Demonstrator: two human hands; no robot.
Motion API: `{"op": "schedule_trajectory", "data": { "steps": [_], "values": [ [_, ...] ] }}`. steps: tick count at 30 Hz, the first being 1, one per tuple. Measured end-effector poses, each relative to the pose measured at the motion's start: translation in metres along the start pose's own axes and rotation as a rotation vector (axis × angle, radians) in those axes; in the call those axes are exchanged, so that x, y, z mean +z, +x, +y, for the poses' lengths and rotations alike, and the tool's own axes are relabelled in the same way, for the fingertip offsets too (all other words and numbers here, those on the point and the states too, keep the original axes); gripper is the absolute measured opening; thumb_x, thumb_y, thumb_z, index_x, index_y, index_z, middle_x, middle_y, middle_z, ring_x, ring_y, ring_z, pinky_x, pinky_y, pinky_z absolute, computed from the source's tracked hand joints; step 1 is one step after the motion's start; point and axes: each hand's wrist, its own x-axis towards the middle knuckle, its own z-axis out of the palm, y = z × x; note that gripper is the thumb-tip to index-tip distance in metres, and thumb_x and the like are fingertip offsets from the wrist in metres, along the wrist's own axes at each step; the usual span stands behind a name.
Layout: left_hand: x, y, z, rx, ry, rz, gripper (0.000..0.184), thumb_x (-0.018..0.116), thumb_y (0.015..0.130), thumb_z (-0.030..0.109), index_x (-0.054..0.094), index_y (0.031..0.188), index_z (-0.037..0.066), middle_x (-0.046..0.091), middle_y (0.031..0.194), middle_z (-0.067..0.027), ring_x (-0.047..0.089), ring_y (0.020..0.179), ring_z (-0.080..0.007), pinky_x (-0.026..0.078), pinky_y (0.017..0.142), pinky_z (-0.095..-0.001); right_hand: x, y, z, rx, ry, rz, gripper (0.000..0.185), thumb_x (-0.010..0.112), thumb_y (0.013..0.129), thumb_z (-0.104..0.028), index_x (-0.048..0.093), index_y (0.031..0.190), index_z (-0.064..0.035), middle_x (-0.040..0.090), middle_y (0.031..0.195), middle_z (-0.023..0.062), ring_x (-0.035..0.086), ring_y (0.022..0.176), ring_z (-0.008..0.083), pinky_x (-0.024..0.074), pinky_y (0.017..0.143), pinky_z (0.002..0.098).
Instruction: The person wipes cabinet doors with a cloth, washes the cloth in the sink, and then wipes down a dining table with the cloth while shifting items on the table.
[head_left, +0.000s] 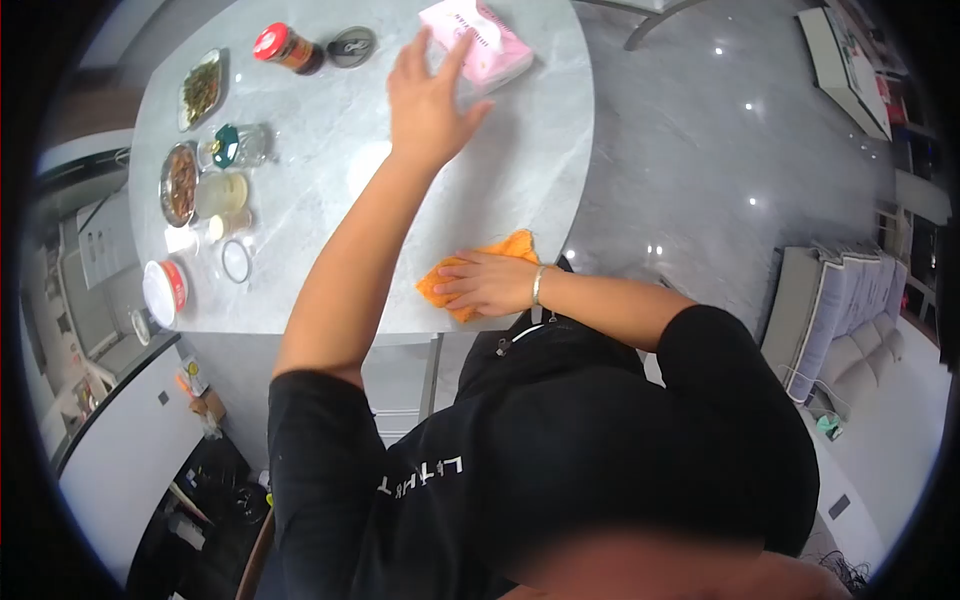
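Note:
My left hand [432, 105] is stretched over the far part of the table [330, 210], fingers spread and holding nothing. Its fingertips overlap the near left side of a pink and white tissue pack [497, 50]; whether they touch it I cannot tell. Near the table's front edge, my right hand [492, 284], with a bracelet at the wrist, lies flat with its fingers apart on a crumpled orange cloth [515, 244]. The palm hides the cloth's middle.
Left on the table are a red-lidded jar [288, 48], a dark round lid [351, 47], two food dishes [200, 90], [180, 185], glass containers [252, 146], a white ring [236, 261] and a red-white tub [166, 292]. A sofa [850, 360] stands right.

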Motion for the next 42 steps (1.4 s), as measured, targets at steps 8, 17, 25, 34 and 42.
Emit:
{"op": "schedule_trajectory", "data": {
  "steps": [8, 17, 25, 34, 42],
  "values": [
    [0.080, 0.019, -0.010, -0.114, 0.217, -0.186, 0.047, 0.077, 0.074, 0.020, 0.060, 0.118, 0.020, 0.045, 0.140, -0.0135, 0.047, 0.125, -0.0366, 0.043, 0.098, -0.0532, -0.075, -0.036, 0.033, 0.377, -0.198, 0.007, 0.050, 0.064, 0.085, -0.031, 0.056, 0.134, -0.0239, 0.041, 0.151, -0.0014, 0.030, 0.143, 0.0232, 0.0188, 0.118, 0.0498],
    [-0.021, -0.103, -0.075, -0.140, 0.133, -0.084, 0.033, 0.071, 0.070, 0.000, 0.065, 0.101, 0.009, 0.058, 0.120, -0.0229, 0.060, 0.103, -0.0397, 0.051, 0.084, -0.0444, -0.171, -0.047, 0.137, 0.594, -0.415, 0.148, 0.054, 0.060, 0.091, -0.040, 0.048, 0.142, -0.0279, 0.032, 0.156, -0.0009, 0.022, 0.147, 0.0253, 0.0125, 0.119, 0.0516],
    [-0.053, -0.191, -0.051, -0.519, 0.201, -0.107, 0.042, 0.067, 0.074, -0.006, 0.063, 0.113, 0.008, 0.053, 0.126, -0.0252, 0.054, 0.113, -0.0417, 0.048, 0.092, -0.0451, -0.249, 0.006, 0.261, 0.654, -0.643, 0.226, 0.058, 0.052, 0.093, -0.050, 0.040, 0.147, -0.0324, 0.028, 0.158, 0.0019, 0.018, 0.148, 0.0272, 0.0112, 0.119, 0.0519],
    [-0.020, -0.187, 0.084, -0.965, 0.292, 0.021, 0.072, 0.070, 0.077, 0.002, 0.040, 0.143, 0.004, 0.025, 0.148, -0.0287, 0.030, 0.136, -0.0456, 0.030, 0.111, -0.0495, -0.385, 0.111, 0.430, 0.687, -0.674, 0.286, 0.056, 0.048, 0.096, -0.042, 0.042, 0.143, -0.0136, 0.039, 0.150, 0.0107, 0.031, 0.141, 0.0313, 0.0236, 0.115, 0.0524],
    [0.042, -0.179, 0.199, -1.285, 0.122, 0.041, 0.072, 0.069, 0.077, 0.005, 0.039, 0.143, 0.004, 0.022, 0.150, -0.0278, 0.026, 0.138, -0.0458, 0.029, 0.111, -0.0498, -0.321, 0.129, 0.417, 0.612, -0.684, 0.232, 0.066, 0.047, 0.094, -0.051, 0.035, 0.150, -0.0172, 0.023, 0.159, 0.0151, 0.015, 0.147, 0.0374, 0.0075, 0.118, 0.0559]
  ]
}}
